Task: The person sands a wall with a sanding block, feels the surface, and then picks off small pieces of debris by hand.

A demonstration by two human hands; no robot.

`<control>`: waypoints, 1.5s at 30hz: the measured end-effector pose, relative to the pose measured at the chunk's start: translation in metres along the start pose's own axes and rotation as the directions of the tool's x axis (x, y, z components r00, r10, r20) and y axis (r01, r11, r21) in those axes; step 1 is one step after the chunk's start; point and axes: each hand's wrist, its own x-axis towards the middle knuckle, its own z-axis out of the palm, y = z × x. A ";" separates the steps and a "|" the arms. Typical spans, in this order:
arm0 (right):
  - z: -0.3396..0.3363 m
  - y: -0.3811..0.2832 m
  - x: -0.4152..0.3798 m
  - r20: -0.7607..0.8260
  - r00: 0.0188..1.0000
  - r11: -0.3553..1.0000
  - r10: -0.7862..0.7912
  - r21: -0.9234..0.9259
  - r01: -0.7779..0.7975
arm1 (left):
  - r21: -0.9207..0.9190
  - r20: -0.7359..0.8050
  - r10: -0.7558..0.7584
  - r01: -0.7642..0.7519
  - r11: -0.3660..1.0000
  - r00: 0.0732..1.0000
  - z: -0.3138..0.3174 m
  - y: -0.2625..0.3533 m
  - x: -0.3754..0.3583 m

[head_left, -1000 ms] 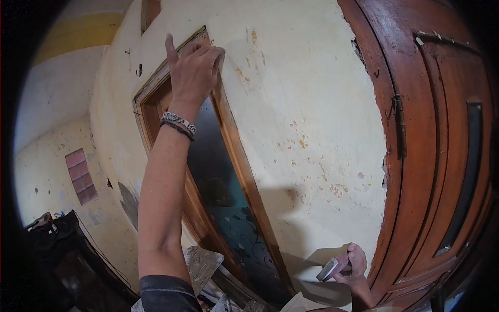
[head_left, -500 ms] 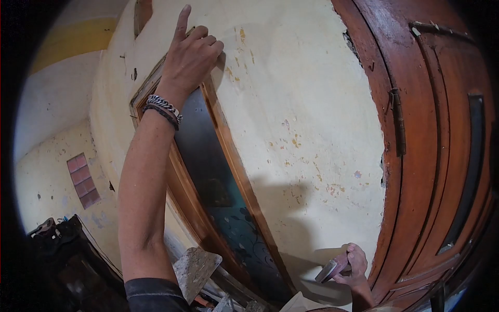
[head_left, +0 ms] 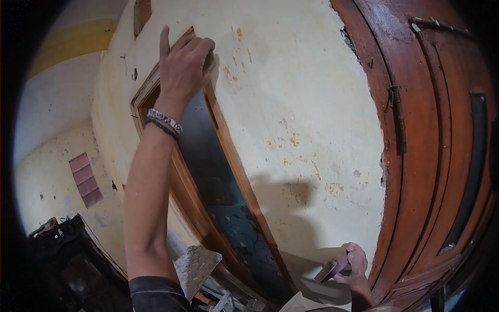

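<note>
My left hand [head_left: 183,67], with bracelets at the wrist, is raised against the top corner of a wooden-framed glass panel [head_left: 200,143]. One finger points up and the others curl toward the cream wall [head_left: 306,99]; what they hold, if anything, is hidden. Low on the right, my right hand [head_left: 356,266] grips a flat tool [head_left: 332,268] with a pinkish-purple body and a grey front edge, close to the wall. Patches of flaked paint [head_left: 332,184] mark the plaster between both hands.
A reddish-brown wooden door [head_left: 423,140] with a rusty hinge [head_left: 398,122] stands at the right. Below my left arm is a grey, speckled slab [head_left: 198,270]. Dark furniture [head_left: 78,265] stands at lower left, and a nail [head_left: 122,57] sticks out of the wall.
My left hand has moved down and slightly left, off the bare wall and onto the frame's corner. My right hand and its flat tool have hardly moved.
</note>
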 end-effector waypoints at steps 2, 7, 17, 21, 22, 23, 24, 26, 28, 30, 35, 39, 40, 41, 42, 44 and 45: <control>0.001 0.001 0.001 -0.007 1.000 1.000 -0.002 -0.008 0.002 | -0.144 -0.093 -0.124 0.110 0.983 0.988 0.019 0.012 -0.011; 0.002 0.001 0.002 -0.028 0.999 0.999 -0.023 -0.028 0.022 | -0.280 -0.071 -0.392 0.359 0.890 0.917 0.042 0.048 -0.033; 0.002 -0.001 0.008 -0.032 0.999 0.999 -0.027 -0.022 0.026 | -0.305 -0.049 -0.446 0.412 0.859 0.894 0.037 0.047 -0.043; 0.002 -0.001 0.008 -0.028 0.999 0.999 -0.029 -0.016 0.029 | -0.513 -0.013 -0.527 0.447 0.733 0.850 0.042 0.042 -0.038; 0.002 -0.001 0.008 -0.029 0.999 0.999 -0.032 -0.018 0.031 | -0.573 0.003 -0.550 0.452 0.683 0.835 0.041 0.042 -0.036; 0.001 -0.001 0.008 -0.029 0.999 0.999 -0.031 -0.020 0.030 | -0.575 0.003 -0.550 0.452 0.682 0.835 0.040 0.042 -0.035; 0.001 -0.002 0.009 -0.030 0.999 0.999 -0.030 -0.023 0.029 | -0.568 0.031 -0.550 0.467 0.677 0.835 0.034 0.042 -0.032; 0.001 -0.002 0.009 -0.028 0.999 0.999 -0.028 -0.025 0.027 | -0.560 0.062 -0.550 0.485 0.672 0.833 0.033 0.041 -0.032; -0.001 -0.002 0.009 -0.011 1.000 0.999 -0.026 -0.046 0.025 | -0.602 0.059 -0.529 0.453 0.658 0.846 0.035 0.037 -0.032; 0.000 -0.002 0.010 -0.021 0.999 0.999 -0.030 -0.020 0.030 | -0.610 0.095 -0.527 0.468 0.640 0.845 0.036 0.034 -0.032; 0.002 -0.004 0.013 -0.044 0.999 0.999 -0.032 0.000 0.032 | -0.631 0.142 -0.522 0.484 0.607 0.841 0.038 0.030 -0.032; 0.001 -0.002 0.012 -0.037 0.999 0.999 -0.038 -0.003 0.038 | -0.637 0.052 -0.509 0.421 0.646 0.859 0.038 0.031 -0.031; 0.001 -0.002 0.012 -0.036 0.998 0.999 -0.042 0.004 0.042 | -0.650 0.071 -0.512 0.429 0.627 0.856 0.038 0.030 -0.031; 0.001 -0.003 0.013 -0.035 0.998 0.999 -0.042 0.004 0.043 | -0.649 0.070 -0.513 0.430 0.627 0.855 0.039 0.030 -0.032; 0.000 -0.004 0.014 -0.032 0.999 0.999 -0.040 -0.023 0.039 | -0.634 0.056 -0.501 0.419 0.651 0.864 0.039 0.029 -0.032; 0.000 -0.004 0.015 -0.030 0.999 0.998 -0.038 -0.051 0.036 | -0.617 0.041 -0.489 0.407 0.673 0.871 0.040 0.029 -0.033; 0.001 -0.003 0.014 -0.037 0.998 0.999 -0.041 -0.029 0.040 | -0.632 0.084 -0.498 0.432 0.644 0.863 0.038 0.031 -0.034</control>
